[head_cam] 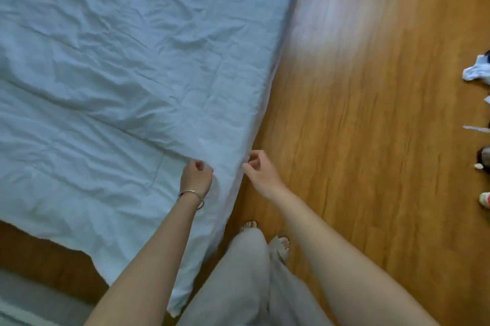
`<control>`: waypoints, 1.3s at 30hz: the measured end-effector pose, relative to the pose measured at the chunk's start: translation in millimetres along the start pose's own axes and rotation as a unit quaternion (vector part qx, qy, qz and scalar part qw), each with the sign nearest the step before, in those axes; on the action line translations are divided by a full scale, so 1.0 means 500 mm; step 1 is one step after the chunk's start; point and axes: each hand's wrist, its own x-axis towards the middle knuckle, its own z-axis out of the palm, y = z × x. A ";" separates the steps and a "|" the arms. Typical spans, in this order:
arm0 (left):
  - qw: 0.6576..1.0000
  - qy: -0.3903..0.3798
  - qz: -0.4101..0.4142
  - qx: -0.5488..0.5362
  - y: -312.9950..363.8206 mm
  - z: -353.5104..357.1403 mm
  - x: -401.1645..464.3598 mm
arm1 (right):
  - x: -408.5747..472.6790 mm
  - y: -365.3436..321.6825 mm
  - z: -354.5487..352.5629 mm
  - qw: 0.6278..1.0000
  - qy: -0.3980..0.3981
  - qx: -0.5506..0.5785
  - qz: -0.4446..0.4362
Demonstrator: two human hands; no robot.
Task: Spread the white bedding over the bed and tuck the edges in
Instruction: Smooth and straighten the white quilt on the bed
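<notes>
The white bedding (119, 73) lies wrinkled across the bed, filling the upper left of the head view. Its right edge hangs down the bed's side, and its near end drapes over the bed's foot at lower left. My left hand (196, 176), with a thin bracelet on the wrist, is curled into a fist on top of the bedding and grips a fold just inside the right edge. My right hand (259, 173) is beside the bed's side, thumb and forefinger curled and pinching the hanging edge of the bedding.
Wooden floor (371, 113) runs along the bed's right side. Small clothes and loose items (477, 71) lie at the far right edge. My legs in light trousers and sandalled feet (278, 244) stand close to the bed's corner.
</notes>
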 end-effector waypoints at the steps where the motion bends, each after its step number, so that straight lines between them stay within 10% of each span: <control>1: 0.999 0.041 -0.022 -0.023 0.008 -0.011 0.022 | 0.023 -0.027 -0.007 0.999 -0.020 -0.022 -0.016; 15: 0.863 0.309 -0.083 -0.390 0.180 -0.186 0.361 | 0.349 -0.418 0.061 0.919 -0.229 -0.280 -0.157; 19: 0.631 0.367 -0.110 -0.674 0.232 -0.280 0.426 | 0.432 -0.510 0.109 0.902 -0.286 -0.290 -0.144; 23: 0.714 0.267 -0.096 -0.640 0.295 -0.293 0.457 | 0.512 -0.630 0.183 0.863 -0.326 -0.322 -0.210; 26: 0.825 0.239 -0.070 -0.507 0.337 -0.258 0.474 | 0.574 -0.728 0.212 0.665 -0.293 -0.465 -0.505; 30: 0.932 0.095 -0.048 -0.347 0.432 -0.173 0.469 | 0.652 -0.834 0.252 0.002 -0.286 -0.722 -0.630; 31: 0.935 0.057 -0.050 -0.346 0.449 -0.138 0.461 | 0.676 -0.849 0.255 -0.095 -0.275 -0.754 -0.589; 35: 0.901 0.046 -0.097 -0.421 0.477 -0.012 0.376 | 0.770 -0.879 0.208 -0.170 -0.281 -0.770 -0.547; 39: 0.900 0.054 -0.112 -0.418 0.484 0.043 0.322 | 0.773 -0.842 0.147 -0.127 -0.334 -0.753 -0.553</control>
